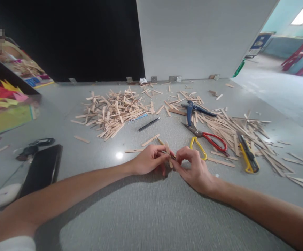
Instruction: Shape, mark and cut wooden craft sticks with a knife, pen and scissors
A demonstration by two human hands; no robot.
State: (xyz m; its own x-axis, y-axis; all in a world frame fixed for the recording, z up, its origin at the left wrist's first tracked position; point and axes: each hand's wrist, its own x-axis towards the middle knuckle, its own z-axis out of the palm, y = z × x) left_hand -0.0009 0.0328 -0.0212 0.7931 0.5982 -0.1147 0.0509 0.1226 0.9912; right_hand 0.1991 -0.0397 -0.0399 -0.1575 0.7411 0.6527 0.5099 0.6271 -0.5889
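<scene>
1. Left hand (pixel 146 161), centre of frame: fingers closed on a short, flat, pale wooden stick (pixel 168 151), which stands tilted between both hands.
2. Right hand (pixel 194 169), right of centre: thumb and forefinger drawn narrow at the stick's lower end; cannot tell whether they grip it.
3. Slim, yellow-tipped item (pixel 160 141), by the left fingers: partly hidden, identity unclear.
4. Heap of loose pale wooden sticks (pixel 117 113), upper left of centre; second spread of pale wooden sticks (pixel 226 127), right of centre.
5. Tools: scissors with one red and one yellow loop (pixel 198 133), blue-handled hand tool (pixel 190 112), yellow-and-black box cutter (pixel 249 157), all lying unheld at right.
6. Progress, as judged: one stick being worked, the many others lying loose; no joined piece visible, so apparently early.
</scene>
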